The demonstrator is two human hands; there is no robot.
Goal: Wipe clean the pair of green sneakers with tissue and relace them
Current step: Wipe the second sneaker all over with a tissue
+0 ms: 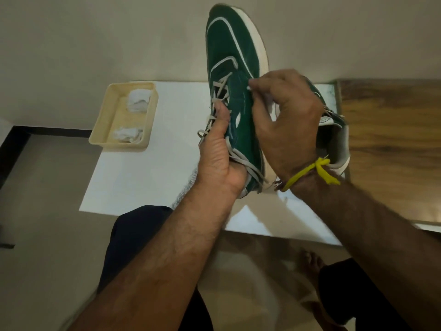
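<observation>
Sneaker (235, 68) is held up over the white table (148, 177), toe away, left hand (219, 154) gripping its laced side. Right hand (286, 115) pinches tissue (269, 101) against the upper. Wiping hard could snag the loose laces (248, 163) or twist the sneaker free.

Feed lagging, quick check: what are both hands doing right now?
Left hand: grips the green sneaker at its laces.
Right hand: pinches a white tissue against the sneaker.
</observation>
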